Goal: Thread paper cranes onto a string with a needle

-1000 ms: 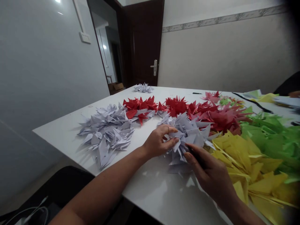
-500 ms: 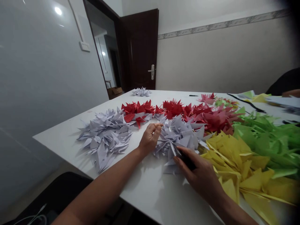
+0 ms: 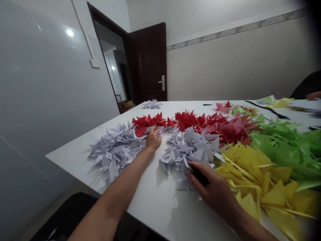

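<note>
My left hand (image 3: 153,138) reaches out over the table between the left pile of folded white paper pieces (image 3: 117,145) and the row of red folded paper pieces (image 3: 185,119). Its fingers look slightly apart at a white piece's edge, with nothing visible in them. Closer to me, my right hand (image 3: 213,185) is closed around a black object (image 3: 199,174), mostly hidden by the fingers; its kind does not show. Its fingertips are against the near side of a second white paper pile (image 3: 190,147).
Yellow paper pieces (image 3: 260,174) lie right of my right hand, green ones (image 3: 288,147) beyond them. A small white pile (image 3: 152,104) sits at the far table edge. At the far right, part of another person (image 3: 307,85) shows. A dark door (image 3: 147,63) stands open behind.
My left hand has moved left and away from me, from the middle white pile towards the left one, its fingers loosening. My right hand stays nearly in place. The view has tilted slightly upward.
</note>
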`<state>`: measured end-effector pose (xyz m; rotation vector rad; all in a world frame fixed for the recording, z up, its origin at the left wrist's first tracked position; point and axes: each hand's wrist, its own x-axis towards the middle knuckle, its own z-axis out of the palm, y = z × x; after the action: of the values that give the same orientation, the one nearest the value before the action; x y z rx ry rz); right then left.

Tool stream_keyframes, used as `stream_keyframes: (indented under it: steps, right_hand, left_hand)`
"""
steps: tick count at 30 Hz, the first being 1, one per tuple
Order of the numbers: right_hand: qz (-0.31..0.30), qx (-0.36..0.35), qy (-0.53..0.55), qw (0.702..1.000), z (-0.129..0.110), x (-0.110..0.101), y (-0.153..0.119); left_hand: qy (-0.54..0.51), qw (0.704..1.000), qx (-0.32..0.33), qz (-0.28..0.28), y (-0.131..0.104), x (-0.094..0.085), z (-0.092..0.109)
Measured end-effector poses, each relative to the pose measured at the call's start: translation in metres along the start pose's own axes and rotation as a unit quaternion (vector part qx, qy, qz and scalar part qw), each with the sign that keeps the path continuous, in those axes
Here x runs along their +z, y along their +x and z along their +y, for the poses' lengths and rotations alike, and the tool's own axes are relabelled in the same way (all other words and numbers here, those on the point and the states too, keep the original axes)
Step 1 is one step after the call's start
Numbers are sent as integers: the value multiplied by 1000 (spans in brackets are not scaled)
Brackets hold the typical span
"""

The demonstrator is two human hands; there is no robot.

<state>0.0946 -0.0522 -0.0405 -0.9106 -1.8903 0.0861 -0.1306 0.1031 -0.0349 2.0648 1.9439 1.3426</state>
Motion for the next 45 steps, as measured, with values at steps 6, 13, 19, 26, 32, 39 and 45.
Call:
stream_keyframes:
  steps: [6, 13, 19, 26, 32, 39, 45]
  right_hand:
    - [-8, 7, 10, 1000, -2, -1, 1]
    - [-22, 19, 36, 999, -3, 1, 1]
    - [-36, 39, 42, 998, -3, 1, 0]
    - [-37, 42, 33, 998, -2, 0, -1]
    - [-38, 50, 25, 998, -1, 1, -2]
    - [-41, 61, 27, 997, 0, 2, -4]
    - [-42, 57, 35, 997, -2, 1, -2]
  left_hand:
    - [76, 995, 26, -57, 6, 7, -12]
    - [140, 986, 35, -84, 6, 9, -12]
    - [141, 985, 45, -92, 5, 9, -12]
    - [74, 994, 68, -52, 2, 4, -11]
    - [-5, 998, 57, 26, 3, 0, -10]
    - [-68, 995, 19, 69, 3, -5, -17]
    - [-118, 989, 6, 88, 2, -10, -12]
